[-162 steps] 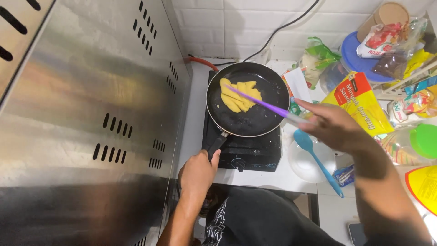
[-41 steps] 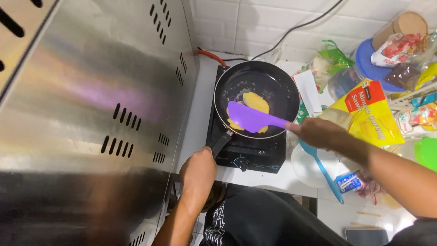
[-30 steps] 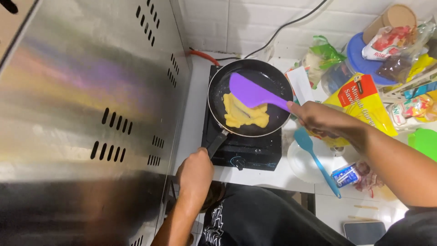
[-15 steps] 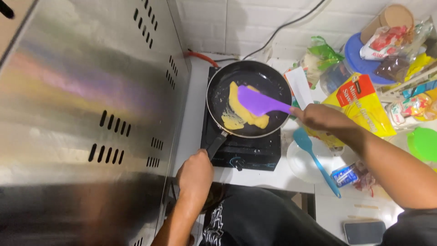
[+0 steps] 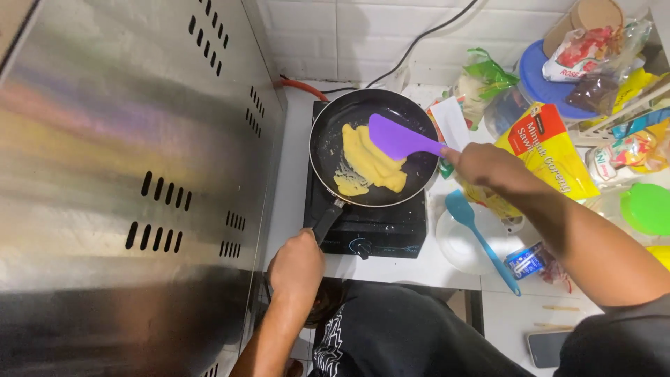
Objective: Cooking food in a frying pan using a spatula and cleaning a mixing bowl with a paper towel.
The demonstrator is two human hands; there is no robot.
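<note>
A black frying pan sits on a black single-burner stove. Yellow scrambled egg lies in the pan's left and middle part. My left hand grips the pan's black handle at the stove's front edge. My right hand holds a purple silicone spatula, whose blade rests over the egg's upper right side.
A large steel hood fills the left. Right of the stove lie a blue spatula on a white plate, a yellow oil pouch, a small can, food bags, a green lid and a phone.
The spatula has pushed the egg around the pan, lifting and then coming back down on it. The egg has gathered into a folded mass at the pan's left. My left hand stays on the handle.
</note>
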